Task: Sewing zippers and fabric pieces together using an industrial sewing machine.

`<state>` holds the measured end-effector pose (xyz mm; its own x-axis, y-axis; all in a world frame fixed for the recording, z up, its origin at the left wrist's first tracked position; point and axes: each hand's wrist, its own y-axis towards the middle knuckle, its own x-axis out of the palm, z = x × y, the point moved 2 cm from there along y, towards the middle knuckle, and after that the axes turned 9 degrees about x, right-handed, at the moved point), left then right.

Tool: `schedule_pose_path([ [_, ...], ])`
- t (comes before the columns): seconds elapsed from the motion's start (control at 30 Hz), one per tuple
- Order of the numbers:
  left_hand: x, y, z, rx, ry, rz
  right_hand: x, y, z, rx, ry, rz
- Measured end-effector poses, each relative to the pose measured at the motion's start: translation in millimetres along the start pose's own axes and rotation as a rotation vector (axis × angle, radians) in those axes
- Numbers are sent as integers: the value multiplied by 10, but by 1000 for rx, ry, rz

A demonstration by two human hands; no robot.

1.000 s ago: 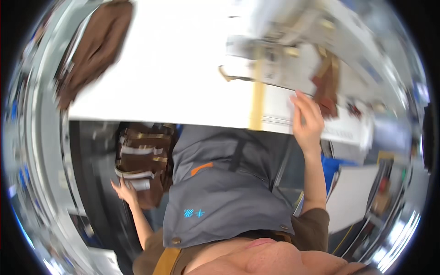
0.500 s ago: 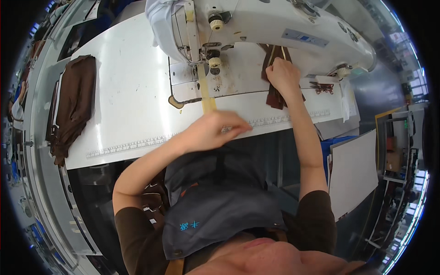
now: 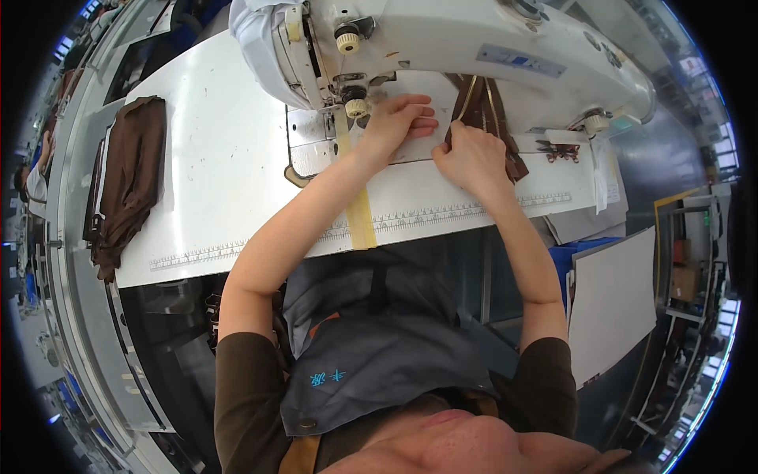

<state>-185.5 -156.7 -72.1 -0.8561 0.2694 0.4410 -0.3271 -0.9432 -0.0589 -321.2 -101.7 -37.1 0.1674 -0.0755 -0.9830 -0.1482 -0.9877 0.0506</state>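
On the white table (image 3: 209, 197), under the arm of the sewing machine (image 3: 442, 39), the brown strips (image 3: 493, 107) are being partly covered by the right hand (image 3: 474, 160). Gold zips are being seen along these strips, and their lower ends are being shown just beyond the hand, on its right side. The right hand is being held narrow, with the fingers bent down at the left edge of the strips; because the fingertips are being hidden, it cannot be told whether the cloth is being gripped or only touched. The left hand (image 3: 397, 126) is being held near the needle area, just beside the lower dial (image 3: 355, 103), with the fingers loosely stretched to the right and a little apart. A gap is being left between the two hands. The yellow tape (image 3: 362, 225) is being crossed by the left forearm, and the ruler (image 3: 205, 253) is being crossed by the tape near the front edge of the table. The machine's head is being draped with white cloth (image 3: 259, 63). At the far left, a brown garment pile (image 3: 136, 170) is being supported by the table edge. To the right of the strips, a small red-handled tool (image 3: 562, 155) is being displayed.
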Motion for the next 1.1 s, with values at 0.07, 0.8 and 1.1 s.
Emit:
schedule_pose_path([
  [0.07,-20,-9,-15,-113,-26,-29,-61,-210,-54,-160,227,-139],
  [0.8,-208,-1840,582,303,281,36,-115,-1006,-630,-72,1564,-562],
  [1.1,-782,-2464,1606,913,735,350,566,-1944,-697,-777,442,-523],
])
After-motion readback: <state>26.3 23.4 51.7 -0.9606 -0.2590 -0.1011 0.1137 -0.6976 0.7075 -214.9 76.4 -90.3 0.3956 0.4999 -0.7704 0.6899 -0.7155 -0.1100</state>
